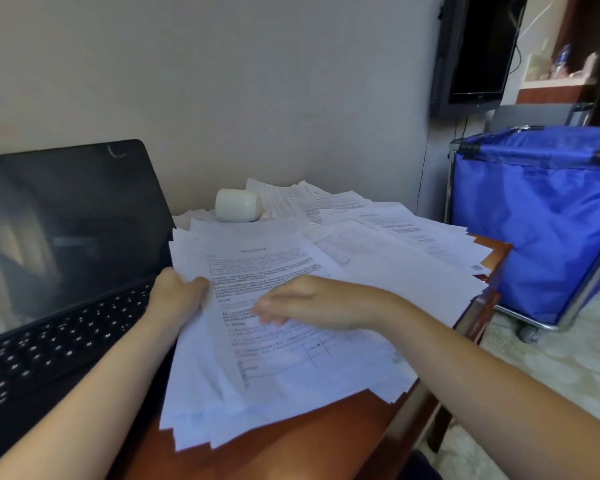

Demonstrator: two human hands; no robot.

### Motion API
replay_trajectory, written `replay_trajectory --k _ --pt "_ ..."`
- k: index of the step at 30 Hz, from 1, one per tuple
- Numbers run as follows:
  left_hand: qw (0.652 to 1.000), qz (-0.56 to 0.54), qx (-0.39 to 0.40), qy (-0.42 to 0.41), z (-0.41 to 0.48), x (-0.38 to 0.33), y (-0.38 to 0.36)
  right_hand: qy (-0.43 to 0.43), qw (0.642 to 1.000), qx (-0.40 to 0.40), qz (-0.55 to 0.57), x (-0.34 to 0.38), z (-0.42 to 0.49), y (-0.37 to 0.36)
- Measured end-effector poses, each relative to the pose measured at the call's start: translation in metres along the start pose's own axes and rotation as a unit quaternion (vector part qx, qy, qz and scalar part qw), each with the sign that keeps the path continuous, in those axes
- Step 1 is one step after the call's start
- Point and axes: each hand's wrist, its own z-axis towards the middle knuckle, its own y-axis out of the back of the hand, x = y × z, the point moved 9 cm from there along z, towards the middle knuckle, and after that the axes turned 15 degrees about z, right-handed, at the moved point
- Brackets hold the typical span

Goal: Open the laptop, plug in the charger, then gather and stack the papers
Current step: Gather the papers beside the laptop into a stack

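While blur hides the words on the papers point(274, 372), my left hand point(176, 296) grips their left edge; my right hand point(309, 303) rests on top, fingers loose.

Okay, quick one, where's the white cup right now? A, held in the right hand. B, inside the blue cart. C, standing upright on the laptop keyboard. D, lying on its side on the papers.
D: the white cup lies tipped on its side, resting on the far edge of the spread papers, with neither hand near it.
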Motion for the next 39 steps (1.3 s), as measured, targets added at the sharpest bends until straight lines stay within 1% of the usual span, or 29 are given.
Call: replay_trajectory --k 2,3,4,5,6,7,9,11,14,15,17,20,22,24,27,29,31,33,35,37,38,39 --pt "1.000 0.015 -0.005 -0.016 -0.003 -0.003 0.002 0.006 0.996 -0.093 -0.017 -0.020 -0.007 0.044" --pt "1.000 0.019 -0.007 -0.021 -0.005 -0.004 0.003 -0.011 0.988 -0.152 -0.038 -0.035 -0.012 0.071" --pt "0.999 0.021 -0.010 -0.026 -0.006 -0.005 0.004 -0.045 0.973 -0.209 -0.084 -0.053 -0.018 0.097" --pt "0.999 0.025 -0.012 -0.033 -0.006 -0.006 0.004 -0.089 0.951 -0.255 -0.148 -0.069 -0.025 0.121" --pt "0.999 0.029 -0.016 -0.041 -0.007 -0.007 0.004 -0.137 0.928 -0.280 -0.202 -0.085 -0.030 0.140" --pt "0.998 0.031 -0.023 -0.048 -0.007 -0.008 0.006 -0.175 0.912 -0.290 -0.230 -0.098 -0.036 0.154" --pt "0.997 0.027 -0.037 -0.063 -0.010 -0.010 0.008 -0.224 0.900 -0.300 -0.225 -0.120 -0.044 0.173" --pt "0.996 0.014 -0.043 -0.072 -0.012 -0.011 0.008 -0.248 0.893 -0.317 -0.200 -0.136 -0.053 0.189" --pt "0.995 -0.006 -0.049 -0.082 -0.015 -0.014 0.009 -0.260 0.875 -0.365 -0.183 -0.144 -0.066 0.211" --pt "0.995 -0.011 -0.054 -0.085 -0.015 -0.014 0.011 -0.256 0.874 -0.376 -0.169 -0.143 -0.068 0.215" --pt "0.994 -0.021 -0.063 -0.091 -0.015 -0.016 0.013 -0.240 0.888 -0.375 -0.113 -0.143 -0.068 0.220" --pt "0.992 -0.033 -0.075 -0.098 -0.017 -0.018 0.015 -0.221 0.913 -0.342 -0.031 -0.144 -0.064 0.216" --pt "0.992 -0.041 -0.074 -0.096 -0.018 -0.018 0.015 -0.211 0.924 -0.319 -0.012 -0.140 -0.061 0.209" --pt "0.992 -0.044 -0.074 -0.091 -0.018 -0.019 0.015 -0.197 0.929 -0.314 0.006 -0.134 -0.059 0.205" --pt "0.992 -0.044 -0.076 -0.088 -0.017 -0.017 0.017 -0.178 0.937 -0.294 0.070 -0.125 -0.055 0.194" --pt "0.992 -0.047 -0.077 -0.085 -0.017 -0.015 0.017 -0.166 0.943 -0.279 0.075 -0.119 -0.054 0.185" --pt "0.993 -0.050 -0.076 -0.082 -0.016 -0.013 0.017 -0.150 0.945 -0.284 0.064 -0.112 -0.055 0.179" --pt "0.992 -0.052 -0.076 -0.081 -0.016 -0.013 0.017 -0.137 0.934 -0.328 0.032 -0.105 -0.058 0.185" --pt "0.992 -0.053 -0.078 -0.083 -0.016 -0.014 0.018 -0.107 0.904 -0.412 0.031 -0.096 -0.066 0.202" --pt "0.992 -0.051 -0.081 -0.083 -0.016 -0.013 0.019 -0.056 0.858 -0.497 0.116 -0.091 -0.079 0.218" --pt "0.992 -0.050 -0.081 -0.083 -0.016 -0.013 0.019 -0.032 0.832 -0.526 0.172 -0.090 -0.085 0.224" --pt "0.992 -0.050 -0.082 -0.083 -0.016 -0.012 0.019 -0.010 0.811 -0.540 0.226 -0.090 -0.090 0.227"
